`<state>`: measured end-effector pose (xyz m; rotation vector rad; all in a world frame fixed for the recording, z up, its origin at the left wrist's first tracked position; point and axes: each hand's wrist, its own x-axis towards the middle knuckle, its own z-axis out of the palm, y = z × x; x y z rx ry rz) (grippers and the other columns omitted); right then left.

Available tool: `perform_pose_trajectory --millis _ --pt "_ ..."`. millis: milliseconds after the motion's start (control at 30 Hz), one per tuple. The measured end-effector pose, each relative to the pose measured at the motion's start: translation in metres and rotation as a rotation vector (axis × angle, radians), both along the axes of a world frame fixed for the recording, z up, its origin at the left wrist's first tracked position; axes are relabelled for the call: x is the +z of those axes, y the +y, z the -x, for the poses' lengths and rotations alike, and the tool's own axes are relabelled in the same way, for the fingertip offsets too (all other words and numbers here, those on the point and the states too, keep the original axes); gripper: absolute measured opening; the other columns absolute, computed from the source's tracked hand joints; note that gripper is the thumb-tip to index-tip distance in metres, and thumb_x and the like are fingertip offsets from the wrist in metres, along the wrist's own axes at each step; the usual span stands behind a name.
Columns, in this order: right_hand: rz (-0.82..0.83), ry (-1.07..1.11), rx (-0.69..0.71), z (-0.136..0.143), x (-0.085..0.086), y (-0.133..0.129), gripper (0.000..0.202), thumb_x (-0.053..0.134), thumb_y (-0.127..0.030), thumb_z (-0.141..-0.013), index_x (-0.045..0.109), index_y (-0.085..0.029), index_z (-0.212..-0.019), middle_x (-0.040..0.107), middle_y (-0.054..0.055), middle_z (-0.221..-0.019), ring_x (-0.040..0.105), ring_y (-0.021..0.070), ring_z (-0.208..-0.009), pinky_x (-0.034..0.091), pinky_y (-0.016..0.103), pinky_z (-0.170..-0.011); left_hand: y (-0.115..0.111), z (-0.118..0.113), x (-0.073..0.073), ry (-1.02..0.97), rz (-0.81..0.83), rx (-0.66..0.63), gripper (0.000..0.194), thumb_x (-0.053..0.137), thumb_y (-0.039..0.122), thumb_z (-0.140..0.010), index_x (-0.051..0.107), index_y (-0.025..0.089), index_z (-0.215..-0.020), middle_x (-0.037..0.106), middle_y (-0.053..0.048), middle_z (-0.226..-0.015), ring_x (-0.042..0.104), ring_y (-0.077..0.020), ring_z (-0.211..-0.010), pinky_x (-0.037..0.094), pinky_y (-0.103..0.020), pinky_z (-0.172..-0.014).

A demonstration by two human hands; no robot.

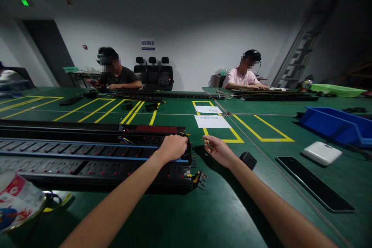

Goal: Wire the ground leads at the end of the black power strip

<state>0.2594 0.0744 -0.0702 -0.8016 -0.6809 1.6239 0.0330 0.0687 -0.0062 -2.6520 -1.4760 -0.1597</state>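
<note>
Long black power strips (pixel 101 168) with rows of sockets and small red parts lie side by side on the green table. My left hand (pixel 173 147) is closed over the right end of one strip, its fingertips partly hidden behind the knuckles. Just right of that end, my right hand (pixel 218 150) pinches a thin yellow-green wire (pixel 211 146) above the table. At the nearer strip's end, short yellow wires and a black end bracket (pixel 202 181) stick out.
A small black block (pixel 248 160) sits beside my right wrist. Further right are a dark tablet (pixel 315 184), a white box (pixel 321 153) and a blue bin (pixel 338 126). Paper sheets (pixel 212 121) lie ahead. A printed tub (pixel 19 201) stands front left. Two people work across the table.
</note>
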Motion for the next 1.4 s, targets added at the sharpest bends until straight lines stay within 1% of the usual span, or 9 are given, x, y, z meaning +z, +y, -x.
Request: perform_pose_trajectory --millis 133,333,433,767,1100,1400 --pt "0.007 -0.002 -0.005 0.0 -0.0005 0.0006 0.015 0.08 -0.016 -0.077 0.074 -0.013 -0.091 0.07 0.002 -0.07 0.062 0.0088 -0.059 0.052 0.016 -0.052 -0.0003 -0.0008 0.0012 0.004 0.013 0.003 0.03 0.04 0.024 -0.096 0.069 0.019 -0.096 0.076 -0.013 -0.096 0.072 -0.029 -0.089 0.054 -0.042 -0.083" --pt "-0.005 -0.008 0.002 -0.0003 -0.0007 0.0003 0.015 0.08 -0.017 -0.077 0.074 -0.014 -0.09 0.07 0.002 -0.07 0.062 0.0092 -0.059 0.051 0.018 -0.052 -0.0011 -0.0002 0.0022 0.007 -0.001 -0.008 0.029 0.04 0.024 -0.095 0.069 0.019 -0.095 0.076 -0.012 -0.095 0.073 -0.0304 -0.088 0.054 -0.042 -0.08" --pt "-0.002 -0.009 -0.003 -0.0004 -0.0007 0.0003 0.015 0.08 -0.017 -0.077 0.074 -0.015 -0.09 0.07 0.002 -0.071 0.063 0.0096 -0.06 0.051 0.018 -0.052 -0.0014 -0.0003 0.0025 0.009 0.001 -0.006 0.029 0.04 0.024 -0.096 0.069 0.019 -0.095 0.076 -0.012 -0.095 0.073 -0.0293 -0.088 0.054 -0.041 -0.081" --pt "0.003 -0.018 0.011 -0.0006 -0.0006 0.0013 0.016 0.081 -0.019 -0.076 0.074 -0.013 -0.089 0.068 0.001 -0.069 0.06 0.0082 -0.058 0.049 0.017 -0.051 0.0002 -0.0004 0.0003 0.021 0.008 0.004 0.029 0.04 0.025 -0.095 0.069 0.02 -0.097 0.076 -0.012 -0.097 0.073 -0.0294 -0.09 0.054 -0.043 -0.083" --pt "0.007 -0.018 0.0 -0.0011 -0.002 0.0021 0.013 0.079 -0.017 -0.078 0.074 -0.014 -0.09 0.069 0.001 -0.069 0.061 0.0085 -0.059 0.051 0.017 -0.053 -0.0001 0.0002 0.0009 0.007 -0.006 -0.013 0.029 0.04 0.024 -0.094 0.069 0.02 -0.094 0.076 -0.011 -0.094 0.073 -0.0307 -0.087 0.055 -0.042 -0.079" --pt "-0.004 -0.032 -0.004 -0.0004 -0.0011 0.001 0.015 0.08 -0.019 -0.077 0.074 -0.014 -0.091 0.069 0.002 -0.07 0.061 0.0089 -0.06 0.05 0.018 -0.053 -0.0015 -0.0005 0.0033 0.011 0.015 0.004 0.03 0.04 0.024 -0.095 0.069 0.019 -0.096 0.076 -0.012 -0.098 0.072 -0.0292 -0.09 0.054 -0.042 -0.083"
